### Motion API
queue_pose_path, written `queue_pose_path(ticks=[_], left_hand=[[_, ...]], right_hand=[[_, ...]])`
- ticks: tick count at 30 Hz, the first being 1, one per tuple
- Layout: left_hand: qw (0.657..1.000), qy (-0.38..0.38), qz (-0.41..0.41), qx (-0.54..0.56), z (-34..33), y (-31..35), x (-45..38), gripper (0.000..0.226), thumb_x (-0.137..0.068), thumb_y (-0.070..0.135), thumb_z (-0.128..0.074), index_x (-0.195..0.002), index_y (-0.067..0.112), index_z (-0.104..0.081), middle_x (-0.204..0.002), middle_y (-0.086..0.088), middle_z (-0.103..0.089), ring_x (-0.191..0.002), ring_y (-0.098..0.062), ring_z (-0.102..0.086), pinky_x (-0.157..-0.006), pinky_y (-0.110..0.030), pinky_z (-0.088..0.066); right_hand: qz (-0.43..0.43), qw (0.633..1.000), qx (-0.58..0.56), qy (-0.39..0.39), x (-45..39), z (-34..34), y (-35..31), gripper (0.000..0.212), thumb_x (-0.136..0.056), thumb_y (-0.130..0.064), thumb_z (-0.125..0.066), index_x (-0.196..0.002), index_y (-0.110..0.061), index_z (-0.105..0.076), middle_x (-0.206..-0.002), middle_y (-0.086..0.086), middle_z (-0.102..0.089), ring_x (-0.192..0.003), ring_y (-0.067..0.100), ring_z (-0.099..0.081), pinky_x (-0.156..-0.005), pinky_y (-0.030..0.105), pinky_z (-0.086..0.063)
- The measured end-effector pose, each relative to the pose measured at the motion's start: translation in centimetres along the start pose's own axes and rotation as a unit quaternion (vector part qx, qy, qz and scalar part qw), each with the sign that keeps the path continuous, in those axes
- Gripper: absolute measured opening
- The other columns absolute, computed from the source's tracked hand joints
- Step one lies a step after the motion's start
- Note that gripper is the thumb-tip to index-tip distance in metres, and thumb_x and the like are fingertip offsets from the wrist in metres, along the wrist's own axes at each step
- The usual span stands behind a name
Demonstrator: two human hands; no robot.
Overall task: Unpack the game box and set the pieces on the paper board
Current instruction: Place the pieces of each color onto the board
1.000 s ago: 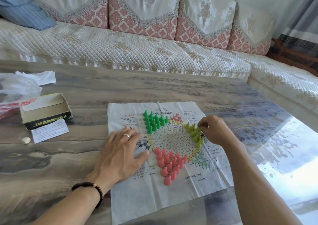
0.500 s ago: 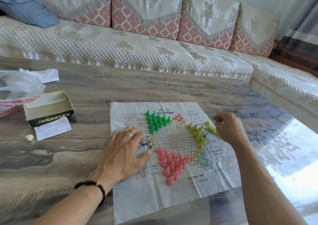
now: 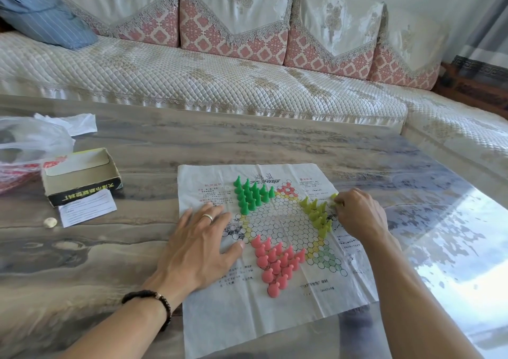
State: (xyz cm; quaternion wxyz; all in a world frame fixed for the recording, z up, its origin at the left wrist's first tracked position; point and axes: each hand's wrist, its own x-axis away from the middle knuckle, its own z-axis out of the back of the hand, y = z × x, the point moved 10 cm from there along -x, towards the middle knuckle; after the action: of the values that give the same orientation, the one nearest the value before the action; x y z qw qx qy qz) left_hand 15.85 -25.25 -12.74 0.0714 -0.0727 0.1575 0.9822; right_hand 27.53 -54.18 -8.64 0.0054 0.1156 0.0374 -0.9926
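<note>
The white paper board [image 3: 277,317] lies flat on the table, printed with a star grid. Several green pieces [image 3: 251,195] stand in its far-left point, several pink pieces [image 3: 276,265] in the near point, and several yellow-green pieces [image 3: 317,215] in the right point. My left hand [image 3: 198,246] rests flat, fingers spread, on the paper's left side. My right hand [image 3: 357,215] pinches a yellow-green piece [image 3: 334,196] at the right tip of the yellow group. The open game box [image 3: 79,176] sits to the left.
A white leaflet [image 3: 88,207] and a small round token [image 3: 50,222] lie by the box. A plastic bag [image 3: 30,141] sits at the far left edge. A quilted sofa [image 3: 220,84] runs behind the glossy marble-patterned table [image 3: 82,262].
My right hand pulled away to the right from the yellow group, then came back to its right tip holding a yellow-green piece. My left hand stayed flat on the paper.
</note>
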Motion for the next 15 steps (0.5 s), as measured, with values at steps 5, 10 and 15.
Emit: queue_pose_path(ticks=[5, 10, 15], left_hand=[[1.0, 0.002, -0.001, -0.002, 0.0, 0.0, 0.0, 0.083, -0.078, 0.071, -0.014, -0.145, 0.025, -0.033, -0.156, 0.003, -0.027, -0.146, -0.014, -0.013, -0.12, -0.04, -0.013], [1.0, 0.001, -0.002, 0.001, -0.2, -0.1, -0.1, 0.084, -0.078, 0.071, -0.016, -0.145, 0.024, -0.034, -0.156, 0.001, -0.028, -0.146, -0.015, -0.014, -0.12, -0.041, -0.013], [1.0, 0.002, -0.002, 0.002, -0.2, -0.1, -0.1, 0.083, -0.078, 0.071, -0.016, -0.144, 0.024, -0.036, -0.155, 0.001, -0.029, -0.146, -0.015, -0.015, -0.12, -0.041, -0.014]], right_hand=[[-0.028, 0.996, -0.081, 0.04, 0.1, 1.2, 0.9, 0.016, -0.092, -0.022, -0.058, -0.102, -0.017, -0.07, -0.113, 0.004, -0.06, -0.086, 0.026, -0.061, -0.072, 0.038, -0.052], [-0.051, 0.978, -0.196, 0.045, 0.3, 2.0, 1.7, 0.006, -0.084, -0.019, -0.065, -0.083, -0.018, -0.071, -0.083, 0.0, -0.069, -0.078, 0.018, -0.061, -0.073, 0.037, -0.054], [-0.051, 0.965, -0.256, -0.012, 1.1, 1.1, 1.2, 0.008, -0.084, -0.017, -0.067, -0.077, -0.014, -0.069, -0.059, -0.003, -0.059, -0.054, 0.009, -0.05, -0.057, 0.024, -0.043]])
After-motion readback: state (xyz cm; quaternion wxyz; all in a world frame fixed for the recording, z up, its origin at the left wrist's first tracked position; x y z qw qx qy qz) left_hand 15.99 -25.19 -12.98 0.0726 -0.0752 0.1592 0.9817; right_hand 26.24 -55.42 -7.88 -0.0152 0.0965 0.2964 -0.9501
